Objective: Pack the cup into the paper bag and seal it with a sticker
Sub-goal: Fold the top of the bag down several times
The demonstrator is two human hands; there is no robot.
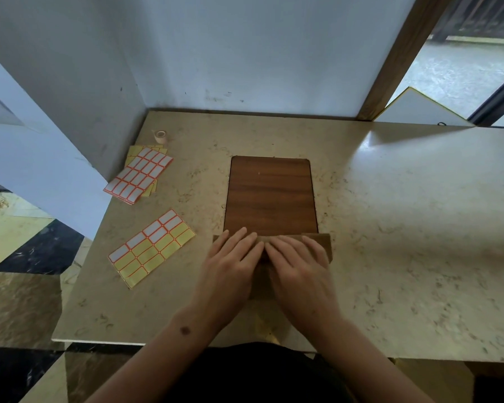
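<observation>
Both hands are laid flat, palms down, on a flattened brown paper bag (317, 245), which is pressed against the table near its front edge. The left hand (230, 263) and the right hand (300, 266) are placed side by side with fingers stretched and fingertips almost touching; nothing is clasped between them. Most of the bag is covered, and only its matte brown corners and a strip between the wrists are seen. The cup cannot be made out. Just beyond the fingertips one dark wood-grain rectangular board (271, 196) with rounded corners is set flat, its near edge met by the bag. The glossy beige marbled tabletop (405, 228) carries two groups of sticker sheets at the left: one partly used yellow sheet with red-bordered white labels (152, 248), and, farther back, a small stack of similar sheets (138, 175). One small pale tape roll (160, 136) is stood behind the stack.
</observation>
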